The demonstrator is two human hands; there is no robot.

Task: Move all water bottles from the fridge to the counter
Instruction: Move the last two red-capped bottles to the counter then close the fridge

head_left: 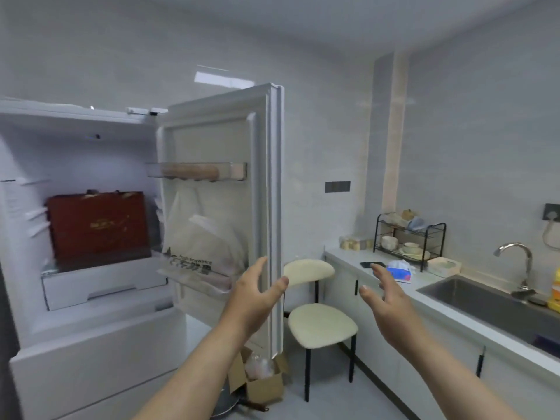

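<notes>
**Head view: fridge open, no water bottles to be seen**

Head view, left to right: fridge (91, 298) stands open, its compartment holding a dark red box (98, 227) upright on a shelf above a white drawer (103, 286); no water bottle shows inside it. Fridge door (260, 177) swung wide; its upper rack (197, 170) carries pale rounded items too blurred to name; a white plastic bag (197, 237) sits in the lower rack; no bottle there either. Left hand (257, 294) is at the door's free edge, fingers spread, thumb just across the edge, not visibly clamped. Cream chair (321, 325) between door and counter. Right hand (386, 304) hangs open and empty in the air, well apart from the left. Counter (342, 256) bears a phone, a tissue pack, a dish rack; no bottles on it.

Judgement: orientation and long axis of the bottles cannot be told, none being visible; a full bottle would likely be weighty, fairly stiff, perhaps slick with condensation; best gripped round the mid-body.
</notes>
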